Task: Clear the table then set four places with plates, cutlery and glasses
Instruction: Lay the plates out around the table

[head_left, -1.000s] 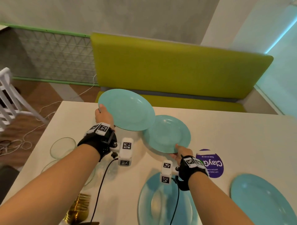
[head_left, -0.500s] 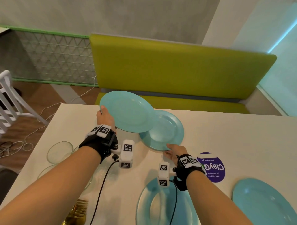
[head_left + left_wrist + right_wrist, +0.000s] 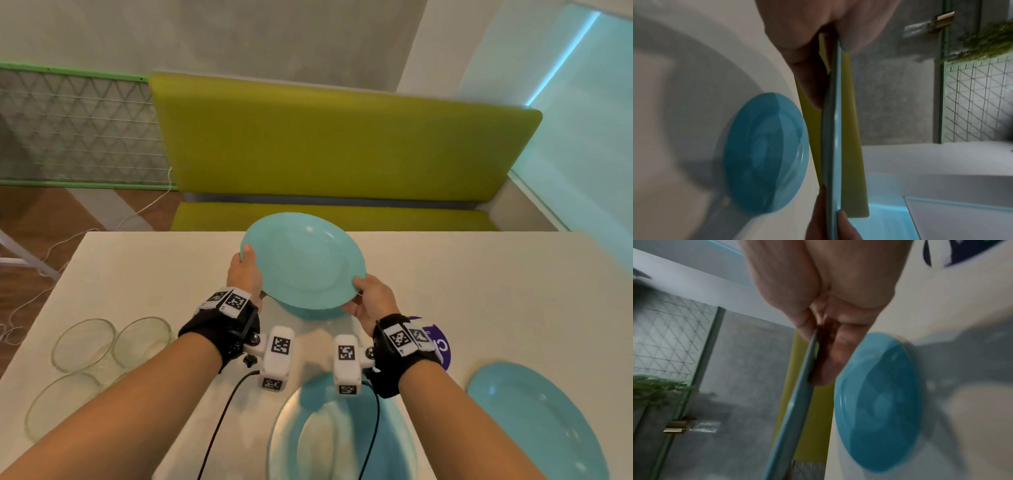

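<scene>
I hold a turquoise plate [image 3: 305, 260] in the air above the white table [image 3: 479, 281], tilted a little. My left hand [image 3: 245, 270] grips its left rim and my right hand [image 3: 370, 298] grips its right rim, thumbs on top. The wrist views show the held plate edge-on [image 3: 831, 129] [image 3: 797, 402]. Right under it a second turquoise plate [image 3: 308, 312] [image 3: 764, 154] [image 3: 877, 402] lies on the table, mostly hidden in the head view. A third plate [image 3: 342, 435] lies near me and another one [image 3: 537, 421] at the near right.
Three clear glass dishes [image 3: 84, 344] [image 3: 142, 337] [image 3: 63, 404] sit at the table's left. A purple round sticker [image 3: 442, 346] is beside my right wrist. A yellow-green bench [image 3: 342, 144] runs behind the table's far edge.
My left hand carried its plate right, over the plate on the table. My right hand let go of the lower plate's rim and took the raised plate's right edge.
</scene>
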